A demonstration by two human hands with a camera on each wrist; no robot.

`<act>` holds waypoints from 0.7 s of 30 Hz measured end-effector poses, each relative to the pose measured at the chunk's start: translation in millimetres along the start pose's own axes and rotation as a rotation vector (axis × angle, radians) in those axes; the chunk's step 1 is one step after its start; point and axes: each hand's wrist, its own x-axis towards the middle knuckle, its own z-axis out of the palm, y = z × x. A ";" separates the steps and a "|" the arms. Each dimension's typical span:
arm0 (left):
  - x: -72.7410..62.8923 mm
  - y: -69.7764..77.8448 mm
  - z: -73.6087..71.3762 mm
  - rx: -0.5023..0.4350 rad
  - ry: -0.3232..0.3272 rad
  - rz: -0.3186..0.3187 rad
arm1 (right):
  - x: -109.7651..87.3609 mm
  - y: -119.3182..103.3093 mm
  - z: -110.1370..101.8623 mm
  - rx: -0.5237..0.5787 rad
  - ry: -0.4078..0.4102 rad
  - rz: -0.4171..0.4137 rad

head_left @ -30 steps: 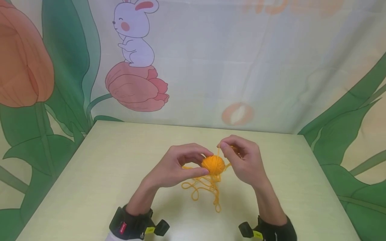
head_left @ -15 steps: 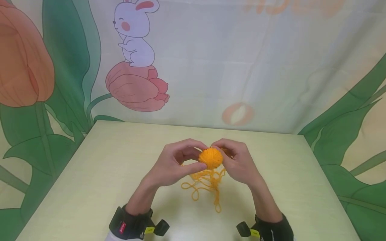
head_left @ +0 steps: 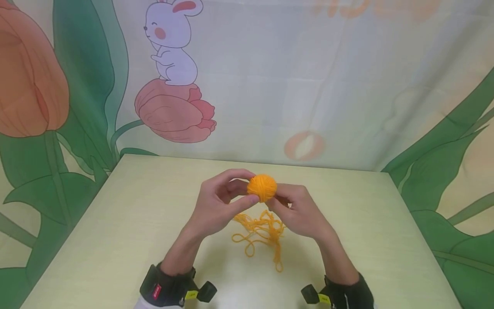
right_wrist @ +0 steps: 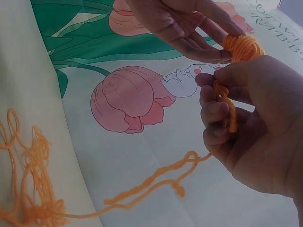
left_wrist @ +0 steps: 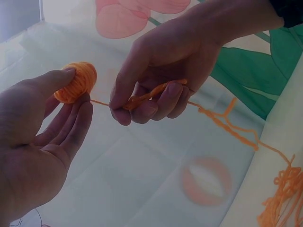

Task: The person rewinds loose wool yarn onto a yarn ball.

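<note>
Left hand (head_left: 216, 204) pinching a ridgy, round orange yarn ball (head_left: 262, 187) just below frame centre; right hand (head_left: 302, 214) gripping a soft twisted strand (left_wrist: 158, 90). Loopy, stringy tangle (head_left: 275, 232) sits lower centre on the smooth pale table (head_left: 115, 240).

Head view: worn on the head, the farthest camera looks forward and down over the tabletop (head_left: 115, 240), with the backdrop (head_left: 262, 86) ahead. Left wrist view: from close behind the left hand (head_left: 218, 204), it faces past the yarn ball (head_left: 262, 187) toward the right hand (head_left: 302, 210), rolled so that the tabletop falls lower right. Right wrist view: similarly close, oppositely rolled, the tabletop along its left side. All three share both hands and ball; head and right wrist share the printed rabbit (head_left: 173, 47).
</note>
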 end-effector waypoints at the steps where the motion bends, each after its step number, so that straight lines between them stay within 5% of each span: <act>1: 0.4 -0.1 0.0 0.002 0.014 0.001 | 0.1 -0.5 0.1 -0.009 -0.003 -0.009; 11: 1.6 -1.8 0.4 0.063 0.131 -0.015 | -1.5 -6.9 0.4 -0.031 -0.053 -0.096; 21: 2.1 -3.6 0.9 0.114 0.143 -0.009 | -3.8 -15.0 -2.7 0.001 -0.041 -0.142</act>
